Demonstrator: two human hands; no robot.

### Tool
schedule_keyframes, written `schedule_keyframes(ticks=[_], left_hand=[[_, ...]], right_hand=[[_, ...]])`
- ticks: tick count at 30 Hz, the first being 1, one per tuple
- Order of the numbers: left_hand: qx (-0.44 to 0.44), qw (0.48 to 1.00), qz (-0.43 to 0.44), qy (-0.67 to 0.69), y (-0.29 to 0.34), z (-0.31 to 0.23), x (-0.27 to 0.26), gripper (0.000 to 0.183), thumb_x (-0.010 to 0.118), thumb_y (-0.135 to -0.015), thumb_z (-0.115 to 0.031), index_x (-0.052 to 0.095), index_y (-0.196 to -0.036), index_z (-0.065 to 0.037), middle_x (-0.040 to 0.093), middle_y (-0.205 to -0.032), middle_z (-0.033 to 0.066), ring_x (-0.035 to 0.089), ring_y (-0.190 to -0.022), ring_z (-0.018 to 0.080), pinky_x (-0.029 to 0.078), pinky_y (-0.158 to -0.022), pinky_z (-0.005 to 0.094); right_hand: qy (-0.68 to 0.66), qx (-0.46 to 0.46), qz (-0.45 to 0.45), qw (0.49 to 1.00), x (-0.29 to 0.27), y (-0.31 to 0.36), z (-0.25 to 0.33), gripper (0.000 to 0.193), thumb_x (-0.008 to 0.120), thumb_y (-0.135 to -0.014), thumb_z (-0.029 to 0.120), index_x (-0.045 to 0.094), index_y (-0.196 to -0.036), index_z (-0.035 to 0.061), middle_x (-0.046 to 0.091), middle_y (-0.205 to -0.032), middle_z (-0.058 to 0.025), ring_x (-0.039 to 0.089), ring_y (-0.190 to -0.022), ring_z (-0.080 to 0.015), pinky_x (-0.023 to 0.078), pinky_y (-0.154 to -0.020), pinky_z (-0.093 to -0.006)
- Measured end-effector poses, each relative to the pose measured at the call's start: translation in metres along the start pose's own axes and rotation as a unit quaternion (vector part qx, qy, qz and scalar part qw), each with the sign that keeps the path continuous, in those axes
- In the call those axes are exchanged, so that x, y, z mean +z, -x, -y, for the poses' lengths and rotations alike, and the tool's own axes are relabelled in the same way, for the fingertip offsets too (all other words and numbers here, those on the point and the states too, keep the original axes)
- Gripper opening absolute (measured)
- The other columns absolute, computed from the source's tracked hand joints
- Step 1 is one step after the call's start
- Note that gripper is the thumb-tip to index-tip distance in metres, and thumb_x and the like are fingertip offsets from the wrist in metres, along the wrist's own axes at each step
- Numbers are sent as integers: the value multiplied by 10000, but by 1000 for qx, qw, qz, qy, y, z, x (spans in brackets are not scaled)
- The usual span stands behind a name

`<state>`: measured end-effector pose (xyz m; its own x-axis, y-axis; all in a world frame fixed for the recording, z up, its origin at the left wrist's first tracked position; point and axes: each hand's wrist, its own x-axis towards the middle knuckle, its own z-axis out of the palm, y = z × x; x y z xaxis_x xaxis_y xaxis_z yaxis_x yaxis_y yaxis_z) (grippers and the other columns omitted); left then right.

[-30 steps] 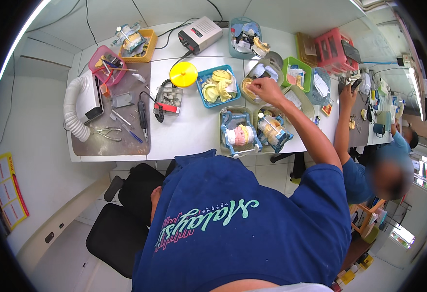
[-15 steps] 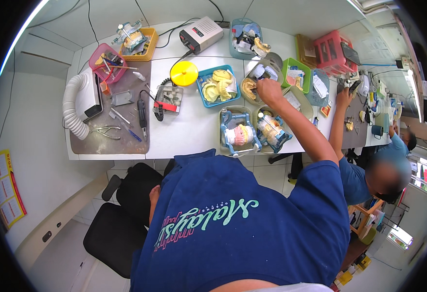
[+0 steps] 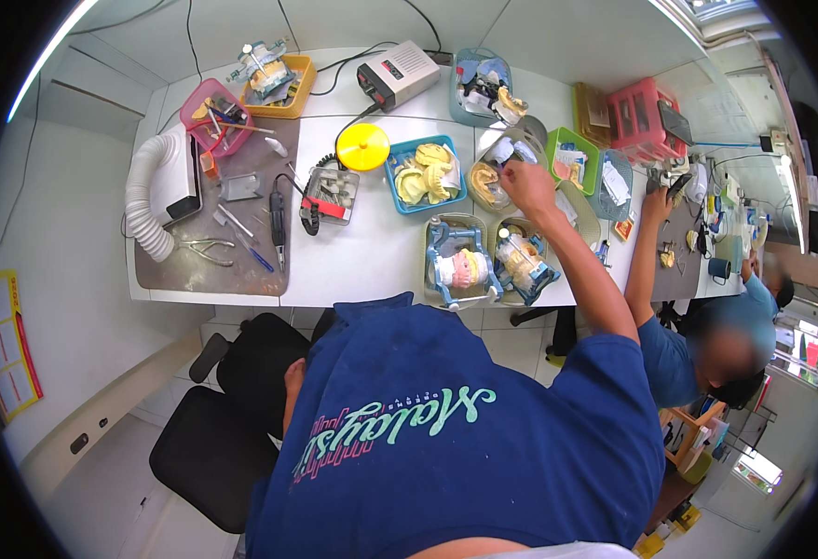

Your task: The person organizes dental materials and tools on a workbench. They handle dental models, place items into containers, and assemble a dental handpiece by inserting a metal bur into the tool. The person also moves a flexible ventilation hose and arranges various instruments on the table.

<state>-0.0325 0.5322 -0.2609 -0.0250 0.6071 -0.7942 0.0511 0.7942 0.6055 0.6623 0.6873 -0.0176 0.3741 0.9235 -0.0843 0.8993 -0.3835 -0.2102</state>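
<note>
My right hand reaches over the table to a pale oval basket, its fingers curled inward. Whatever they hold, if anything, is hidden beneath the hand. Just left of the fingers, a tan dental cast lies in that basket, with crumpled bluish-white material behind it. Nearer to me, two more baskets hold blue articulators: one carries a cast with pink gums, the other a yellowish cast. My left hand hangs low beside my body, by the black chair; its fingers are mostly hidden.
A blue basket of yellowish casts stands left of my right hand, beside a yellow disc and a clear box of small parts. A handpiece and pliers lie on a brown mat. A co-worker sits at right.
My right hand has shifted slightly right within the oval basket, away from the tan cast, its fingers more curled. The view has tilted a little. My left hand stays low.
</note>
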Motion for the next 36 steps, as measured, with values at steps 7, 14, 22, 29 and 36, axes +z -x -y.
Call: schedule_keyframes(ticks=[7, 14, 22, 29, 36], left_hand=[[-23, 983, -55, -173, -12, -9, 5, 262, 614, -949, -194, 678, -1123, -9, 696, -940, 69, 644, -856, 130, 515, -795, 262], [-29, 999, 2, 16, -30, -18, -5, 267, 635, -950, -172, 637, -1150, 6, 695, -976, 104, 658, -866, 167, 530, -793, 272], [-38, 999, -18, -8, -19, -44, 12, 268, 627, -962, -181, 630, -1165, -7, 695, -944, 84, 650, -838, 147, 529, -767, 261], [-25, 996, -31, -77, -66, 25, -35, 240, 630, -965, -199, 671, -1114, -16, 682, -909, 31, 616, -797, 102, 503, -734, 238], [-13, 988, -51, -146, -60, 34, -16, 271, 625, -967, -220, 682, -1113, 1, 683, -932, 23, 613, -821, 105, 500, -769, 244]], right_hand=[[-599, 206, 137, 761, -55, 28, 6, 232, 633, -964, 238, 682, -1124, 77, 716, -951, 21, 614, -774, -36, 487, -674, -206], [-729, 172, 137, 648, -80, 49, 18, 224, 650, -947, 194, 675, -1119, 54, 728, -970, -27, 617, -794, -35, 490, -700, -170], [-839, 140, 146, 506, -100, 60, 40, 220, 641, -920, 78, 603, -1127, 15, 681, -995, -80, 650, -848, -106, 547, -763, -223], [-865, 112, 141, 469, -108, 65, 49, 293, 638, -914, 62, 587, -1194, -9, 679, -981, -75, 658, -860, -117, 556, -793, -241], [-811, 112, 96, 567, -110, 60, 57, 221, 614, -946, 95, 610, -1144, -2, 694, -972, -76, 667, -849, -110, 551, -777, -237]])
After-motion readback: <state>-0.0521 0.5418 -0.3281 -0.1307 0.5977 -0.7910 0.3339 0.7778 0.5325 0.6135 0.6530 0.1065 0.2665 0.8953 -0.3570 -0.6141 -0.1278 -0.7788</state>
